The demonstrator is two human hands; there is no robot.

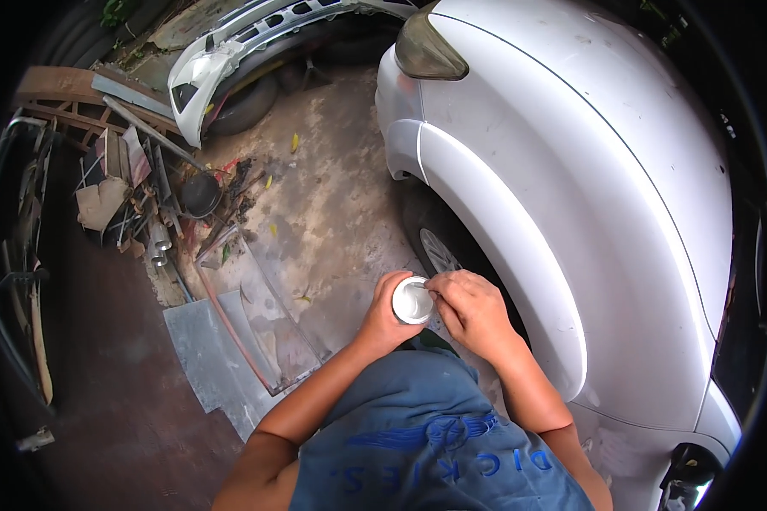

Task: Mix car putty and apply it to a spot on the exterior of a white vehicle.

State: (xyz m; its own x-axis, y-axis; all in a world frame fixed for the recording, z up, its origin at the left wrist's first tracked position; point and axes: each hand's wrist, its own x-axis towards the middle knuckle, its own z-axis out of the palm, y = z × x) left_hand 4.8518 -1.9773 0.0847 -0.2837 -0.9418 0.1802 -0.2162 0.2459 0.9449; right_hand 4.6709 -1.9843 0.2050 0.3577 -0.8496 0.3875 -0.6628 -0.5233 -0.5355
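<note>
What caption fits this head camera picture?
Left hand holds a small white tub; right hand fingers dip in, beside a white car.

Left hand [383, 317] grips small white round tub [412, 300] from the side; right hand [473, 308] at its rim, fingers [439, 291] on top. White car fender [520, 230] just right, wheel [439, 251] behind. Detached bumper [222, 60], scrap pile [145, 204], metal sheet [209, 349] on concrete floor [332, 196].

Left hand [385, 313] curled in grip, right hand [471, 308] fingertips pinched beside it.
</note>
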